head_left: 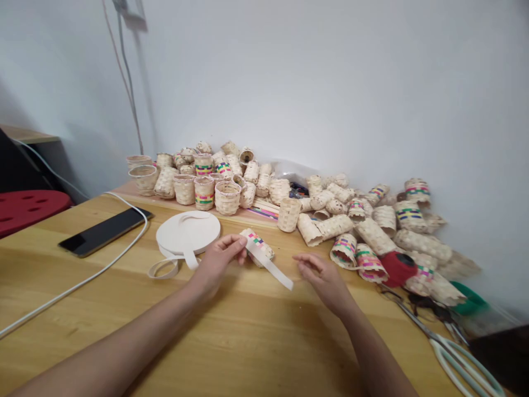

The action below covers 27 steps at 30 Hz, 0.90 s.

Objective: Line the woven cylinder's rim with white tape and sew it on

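My left hand point(221, 257) pinches a strip of white ribbon point(270, 267), whose free end slants down to the right. Just behind the strip, a small woven basket point(258, 243) with coloured squares lies on its side on the wooden table point(248, 342). To the right of the ribbon's end is my right hand point(320, 275), its fingers slightly bent and apart, with nothing visible in them. A flat roll of white ribbon point(188, 234) rests left of my left hand, with a loose loop point(163, 268) beside it.
Many woven baskets point(228, 198) are piled along the wall. A phone point(105, 231) and a white cable point(82, 286) lie at the left. Large scissors point(450, 347), a red spool point(399, 269) and a green object point(469, 299) are at the right.
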Available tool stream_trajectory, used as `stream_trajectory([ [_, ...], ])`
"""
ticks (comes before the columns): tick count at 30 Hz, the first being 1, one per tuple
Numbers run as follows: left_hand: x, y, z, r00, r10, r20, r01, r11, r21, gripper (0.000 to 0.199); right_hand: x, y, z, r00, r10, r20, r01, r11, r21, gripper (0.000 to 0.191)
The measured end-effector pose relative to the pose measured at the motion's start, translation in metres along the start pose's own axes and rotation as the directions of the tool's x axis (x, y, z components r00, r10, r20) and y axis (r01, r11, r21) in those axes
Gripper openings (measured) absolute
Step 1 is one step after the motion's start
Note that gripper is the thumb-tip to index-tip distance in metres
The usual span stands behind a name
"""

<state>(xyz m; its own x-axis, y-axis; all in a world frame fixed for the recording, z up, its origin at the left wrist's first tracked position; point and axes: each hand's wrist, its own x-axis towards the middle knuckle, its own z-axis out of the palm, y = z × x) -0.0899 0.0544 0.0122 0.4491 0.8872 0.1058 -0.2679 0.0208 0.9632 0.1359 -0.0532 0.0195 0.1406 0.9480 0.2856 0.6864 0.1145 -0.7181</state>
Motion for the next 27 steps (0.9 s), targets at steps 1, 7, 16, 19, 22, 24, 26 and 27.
stream_trajectory([
  [1, -0.001, -0.001, 0.001, 1.000, -0.003, 0.021, 0.003, 1.000, 0.026, 0.032, -0.001, 0.000, 0.000, 1.000, 0.001, -0.027, 0.000, 1.000, 0.010, 0.030],
  [7, -0.029, -0.006, 0.026, 0.963, -0.029, 0.267, -0.045, 0.962, 0.268, 0.029, -0.013, -0.015, 0.024, 0.973, -0.144, 0.181, 0.101, 0.969, 0.227, 0.047],
  [16, 0.008, -0.005, -0.011, 0.972, 0.215, -0.096, -0.148, 0.875, 0.461, 0.035, -0.005, -0.007, 0.004, 0.986, 0.059, -0.159, -0.024, 0.977, 0.210, 0.028],
  [19, 0.027, -0.008, -0.029, 0.960, 0.186, -0.210, -0.031, 0.814, 0.580, 0.042, -0.002, 0.000, -0.005, 0.950, 0.088, -0.301, -0.009, 0.967, 0.256, 0.033],
  [22, 0.037, -0.013, -0.033, 0.985, 0.067, -0.159, 0.039, 0.809, 0.586, 0.049, -0.003, 0.004, -0.005, 0.945, 0.055, -0.323, 0.044, 0.955, 0.292, 0.030],
  [24, 0.042, -0.017, -0.030, 0.994, -0.020, -0.109, 0.079, 0.817, 0.570, 0.052, -0.004, 0.005, -0.005, 0.931, 0.027, -0.365, 0.110, 0.930, 0.350, 0.026],
  [26, 0.047, -0.021, -0.027, 0.993, -0.102, -0.052, 0.113, 0.818, 0.564, 0.051, -0.003, 0.004, -0.008, 0.889, 0.028, -0.458, 0.212, 0.861, 0.463, 0.023],
  [27, 0.050, -0.022, -0.026, 0.990, -0.141, -0.024, 0.130, 0.816, 0.564, 0.049, -0.003, 0.003, -0.011, 0.862, 0.048, -0.504, 0.263, 0.808, 0.527, 0.022],
])
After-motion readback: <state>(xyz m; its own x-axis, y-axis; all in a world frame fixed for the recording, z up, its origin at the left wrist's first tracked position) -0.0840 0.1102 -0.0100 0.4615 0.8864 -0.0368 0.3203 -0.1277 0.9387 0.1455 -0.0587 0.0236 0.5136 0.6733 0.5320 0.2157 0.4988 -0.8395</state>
